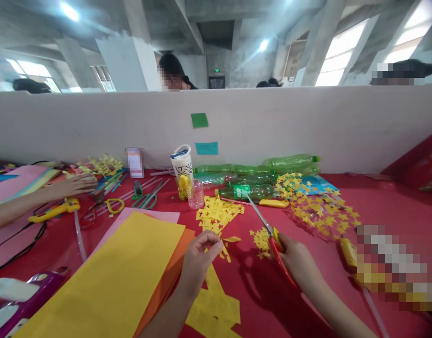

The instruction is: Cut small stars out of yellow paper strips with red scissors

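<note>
My right hand (295,258) is wrapped round the red and yellow handles of a pair of scissors (263,218), whose blades point up and away to the left. My left hand (199,258) has its thumb and forefinger pinched together; I cannot make out what is between them. Close by its fingertips lie small yellow paper scraps (232,239), and behind them yellow paper strips with star-shaped holes (214,211). Larger yellow offcuts (216,312) lie under and beside my left wrist. A small pile of yellow paper stars (261,240) sits just left of my right hand.
Yellow and orange sheets (113,272) are stacked at left. Green plastic bottles (254,190) and a white cup (181,162) stand or lie along the partition (96,122). More stars (321,211) and a yellow glue gun (349,253) are at right. Another person's hand (75,185) reaches in from the left.
</note>
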The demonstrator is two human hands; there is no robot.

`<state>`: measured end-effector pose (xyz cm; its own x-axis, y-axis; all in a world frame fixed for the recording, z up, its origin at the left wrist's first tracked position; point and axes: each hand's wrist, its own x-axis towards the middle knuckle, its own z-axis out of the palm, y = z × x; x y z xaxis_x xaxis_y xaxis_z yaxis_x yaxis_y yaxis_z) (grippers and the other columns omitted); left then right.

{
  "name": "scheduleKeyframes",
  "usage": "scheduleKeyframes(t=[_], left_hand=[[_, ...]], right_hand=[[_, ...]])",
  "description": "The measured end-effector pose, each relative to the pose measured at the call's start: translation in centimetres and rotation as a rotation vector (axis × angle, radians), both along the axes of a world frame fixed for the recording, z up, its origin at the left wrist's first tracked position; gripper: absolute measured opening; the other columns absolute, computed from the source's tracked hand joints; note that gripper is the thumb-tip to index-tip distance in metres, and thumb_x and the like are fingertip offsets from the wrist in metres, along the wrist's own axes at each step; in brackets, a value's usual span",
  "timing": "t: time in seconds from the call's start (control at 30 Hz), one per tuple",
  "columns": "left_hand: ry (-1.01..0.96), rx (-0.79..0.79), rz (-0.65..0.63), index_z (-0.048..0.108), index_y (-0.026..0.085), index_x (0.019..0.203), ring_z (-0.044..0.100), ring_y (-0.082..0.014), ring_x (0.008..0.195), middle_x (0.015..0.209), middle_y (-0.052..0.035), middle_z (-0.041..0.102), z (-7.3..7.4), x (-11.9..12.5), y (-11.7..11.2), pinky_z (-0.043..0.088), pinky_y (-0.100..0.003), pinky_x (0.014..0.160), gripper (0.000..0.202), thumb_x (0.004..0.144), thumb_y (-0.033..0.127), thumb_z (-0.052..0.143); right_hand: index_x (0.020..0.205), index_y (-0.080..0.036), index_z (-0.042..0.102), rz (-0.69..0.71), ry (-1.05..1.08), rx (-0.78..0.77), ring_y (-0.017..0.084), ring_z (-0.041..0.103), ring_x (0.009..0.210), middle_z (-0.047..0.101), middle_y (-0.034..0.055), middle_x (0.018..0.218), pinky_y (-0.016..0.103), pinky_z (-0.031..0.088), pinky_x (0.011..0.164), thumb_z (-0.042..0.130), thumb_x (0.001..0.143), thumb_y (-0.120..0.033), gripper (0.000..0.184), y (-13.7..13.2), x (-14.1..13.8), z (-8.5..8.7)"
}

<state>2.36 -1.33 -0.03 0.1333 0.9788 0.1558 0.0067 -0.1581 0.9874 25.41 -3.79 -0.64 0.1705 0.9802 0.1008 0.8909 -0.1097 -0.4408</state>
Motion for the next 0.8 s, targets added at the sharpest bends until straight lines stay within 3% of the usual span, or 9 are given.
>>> scheduleKeyframes(t=[0.07,0.13,0.2,0.27,0.33,0.43,0.6,0.73,0.8], left_hand=[[-0.019,0.035,-0.026,0.054,0.018,0.067,0.05,-0.0141,0.07,0.072,-0.0009,0.051,0.1,0.2,-0.4,0.042,-0.026,0.066,0.012,0.079,0.016,0.055],[0.027,0.155,-0.085,0.054,0.017,0.067,0.052,-0.0152,0.074,0.074,-0.0021,0.053,0.1,0.6,-1.2,0.043,-0.027,0.069,0.012,0.077,0.012,0.055],[0.161,0.301,-0.177,0.056,0.017,0.07,0.054,-0.0154,0.076,0.078,-0.0035,0.056,0.1,1.2,-2.2,0.043,-0.028,0.071,0.011,0.076,0.008,0.055],[0.272,0.442,-0.29,0.058,0.017,0.074,0.054,-0.0154,0.077,0.08,-0.0046,0.058,0.2,1.8,-3.3,0.044,-0.028,0.07,0.01,0.074,0.007,0.056],[0.344,0.525,-0.367,0.058,0.017,0.078,0.055,-0.0159,0.081,0.082,-0.0053,0.058,0.4,2.4,-4.0,0.044,-0.028,0.072,0.01,0.075,0.007,0.056],[0.344,0.555,-0.36,0.057,0.016,0.078,0.054,-0.0147,0.079,0.082,-0.0052,0.058,0.6,2.8,-4.3,0.045,-0.027,0.072,0.01,0.076,0.007,0.055],[0.421,0.63,-0.327,0.056,0.016,0.079,0.052,-0.0172,0.08,0.083,-0.0074,0.057,0.3,2.8,-3.6,0.046,-0.031,0.072,0.009,0.078,0.007,0.052],[0.432,0.767,-0.313,0.056,0.016,0.077,0.053,-0.0194,0.082,0.082,-0.0085,0.057,-0.3,3.1,-3.4,0.046,-0.034,0.076,0.01,0.078,0.007,0.051],[0.443,0.733,-0.285,0.056,0.016,0.08,0.052,-0.0204,0.085,0.084,-0.0089,0.056,-0.5,3.3,-3.5,0.046,-0.036,0.078,0.013,0.077,0.004,0.051]], right_hand=[[0.062,-0.019,0.058,0.093,0.17,-0.094,0.015,0.055,0.041,0.06,0.0009,0.05,0.021,0.034,0.04,0.044,0.089,-0.04,0.036,-0.8,-1.6,0.2],[0.064,-0.019,0.059,0.16,0.366,-0.179,0.011,0.045,0.031,0.041,-0.0057,0.035,0.02,0.033,0.035,0.029,0.093,-0.051,0.052,-1.7,-3.2,0.2],[0.067,-0.018,0.059,0.149,0.915,-0.276,0.007,0.033,0.029,0.037,-0.0078,0.038,0.019,0.028,0.032,0.035,0.088,-0.061,0.054,-2.5,-4.3,-0.2],[0.062,-0.017,0.055,0.141,1.124,-0.307,0.005,0.028,0.028,0.039,-0.0079,0.038,0.018,0.019,0.03,0.047,0.083,-0.062,0.049,-2.9,-4.8,-0.8],[0.05,-0.018,0.047,0.171,1.191,-0.343,0.005,0.032,0.032,0.038,-0.0069,0.034,0.017,0.02,0.034,0.053,0.083,-0.055,0.05,-2.9,-4.6,-1.5],[0.046,-0.018,0.045,0.075,1.251,-0.404,0.005,0.033,0.028,0.039,-0.0062,0.032,0.018,0.019,0.031,0.055,0.079,-0.056,0.051,-2.7,-4.0,-1.7],[0.054,-0.019,0.046,0.221,1.368,-0.317,0.005,0.033,0.027,0.042,-0.0087,0.038,0.017,0.026,0.03,0.059,0.082,-0.04,0.038,-2.6,-3.9,-0.5],[0.054,-0.019,0.046,0.14,1.317,-0.238,0.004,0.034,0.028,0.041,-0.0095,0.037,0.016,0.024,0.031,0.059,0.081,-0.04,0.037,-2.6,-4.7,-0.1],[0.057,-0.019,0.047,0.093,1.267,-0.176,0.004,0.038,0.032,0.043,-0.0092,0.04,0.015,0.025,0.032,0.062,0.079,-0.04,0.034,-2.6,-5.1,0.3]])
